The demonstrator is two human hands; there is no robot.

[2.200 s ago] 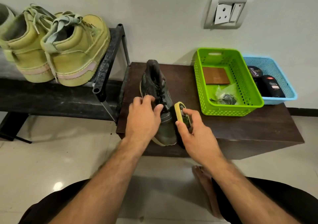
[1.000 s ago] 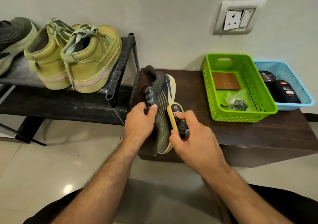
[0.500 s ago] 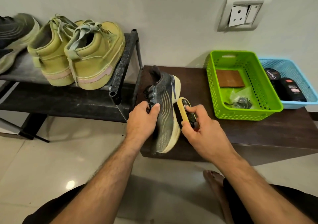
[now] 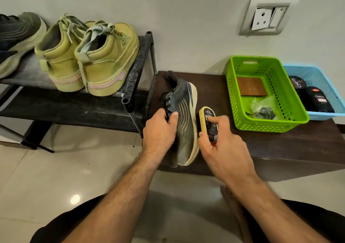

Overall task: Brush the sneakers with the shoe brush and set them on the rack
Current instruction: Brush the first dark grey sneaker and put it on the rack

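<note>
A dark grey sneaker [image 4: 183,116] with a pale sole lies tilted on its side on the dark wooden bench [image 4: 280,140], toe towards me. My left hand [image 4: 160,130] grips it at the laces and upper. My right hand [image 4: 222,144] holds a yellow shoe brush [image 4: 206,117] against the sneaker's sole edge, forefinger laid on the brush's back. The black metal rack [image 4: 138,65] stands to the left of the bench. On it sit two olive-yellow high-top sneakers [image 4: 104,60] and, at the far left, another dark sneaker [image 4: 16,37].
A green basket [image 4: 268,125] with a brown pad and a clear bag stands on the bench to the right, and a blue basket [image 4: 323,75] with black polish containers stands behind it. A wall socket [image 4: 265,16] is above. Tiled floor lies below.
The sneaker has been turned from upright onto its side, sole edge to the right. The brush has shifted along that sole edge while my left hand kept its hold.
</note>
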